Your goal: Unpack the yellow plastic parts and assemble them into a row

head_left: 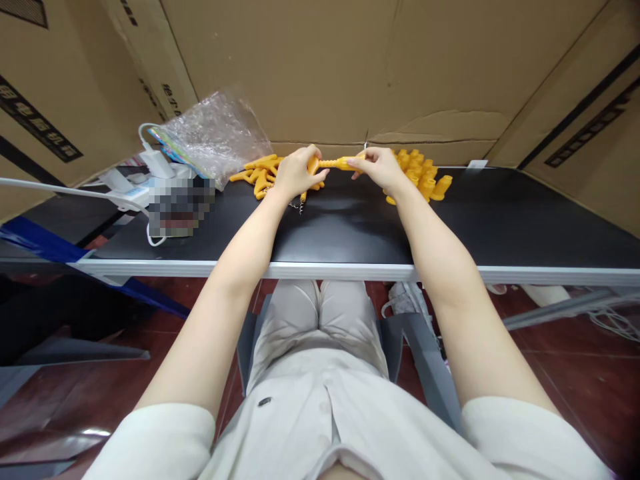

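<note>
My left hand [299,175] is closed around the yellow handle of a corkscrew [313,164], held just above the black tabletop. From it a ridged, yellowish shaft runs right to a yellow tapered sleeve [344,163]. The fingers of my right hand [381,170] pinch that sleeve. How far the shaft reaches inside it is hidden. Below and left of my left hand lies a pile of yellow corkscrews [263,177], with bare metal spirals showing. Several more yellow sleeves [425,175] stand upright in a group beyond my right hand.
A clear plastic bag [215,137] leans at the back left. Near it are a white power strip [135,193] with plugs and cables, and a blurred-out object [180,205]. Cardboard walls [320,73] enclose the black table [345,237], whose metal front edge crosses before me.
</note>
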`<action>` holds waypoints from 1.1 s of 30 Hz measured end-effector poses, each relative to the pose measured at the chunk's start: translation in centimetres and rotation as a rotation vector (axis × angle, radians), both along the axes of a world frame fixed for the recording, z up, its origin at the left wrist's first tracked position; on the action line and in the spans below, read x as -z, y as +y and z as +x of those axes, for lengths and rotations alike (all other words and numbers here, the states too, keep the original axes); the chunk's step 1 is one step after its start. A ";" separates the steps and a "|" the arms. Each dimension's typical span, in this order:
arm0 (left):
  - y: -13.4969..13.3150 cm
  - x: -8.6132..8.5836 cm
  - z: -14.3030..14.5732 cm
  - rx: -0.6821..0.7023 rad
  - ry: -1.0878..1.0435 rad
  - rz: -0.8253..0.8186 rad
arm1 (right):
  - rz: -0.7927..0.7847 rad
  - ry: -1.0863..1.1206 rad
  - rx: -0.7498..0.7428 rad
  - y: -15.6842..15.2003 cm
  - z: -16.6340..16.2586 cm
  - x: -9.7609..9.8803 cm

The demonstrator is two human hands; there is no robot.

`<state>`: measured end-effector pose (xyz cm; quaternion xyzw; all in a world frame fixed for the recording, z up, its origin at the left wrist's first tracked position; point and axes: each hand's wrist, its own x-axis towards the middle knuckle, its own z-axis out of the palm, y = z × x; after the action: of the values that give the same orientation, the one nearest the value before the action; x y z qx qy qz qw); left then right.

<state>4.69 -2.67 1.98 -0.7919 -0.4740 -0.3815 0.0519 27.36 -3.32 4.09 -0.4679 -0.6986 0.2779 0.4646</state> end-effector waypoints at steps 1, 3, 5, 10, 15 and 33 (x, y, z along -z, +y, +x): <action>0.0 0.0 0.0 -0.003 0.006 0.003 | -0.014 0.005 0.002 -0.1 -0.1 -0.1; -0.1 0.0 0.1 -0.007 0.016 0.002 | -0.044 0.014 0.009 -0.4 -0.2 -0.2; -0.1 -0.1 0.1 -0.008 0.022 -0.006 | -0.070 0.024 0.018 -0.6 -0.4 -0.3; -0.1 -0.1 0.1 0.000 0.030 -0.029 | -0.111 0.063 0.027 -0.9 -0.6 -0.3; 0.0 0.0 0.0 0.019 0.031 -0.034 | -0.164 0.136 0.020 -1.2 -0.6 -0.5; 0.8 0.5 -0.2 -0.014 0.039 -0.041 | -0.323 0.470 -0.005 -1.2 -1.5 -0.8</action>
<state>4.48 -1.89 1.43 -0.7967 -0.4861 -0.3559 0.0476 25.90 -4.55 4.85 -0.4566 -0.5195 0.4877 0.5327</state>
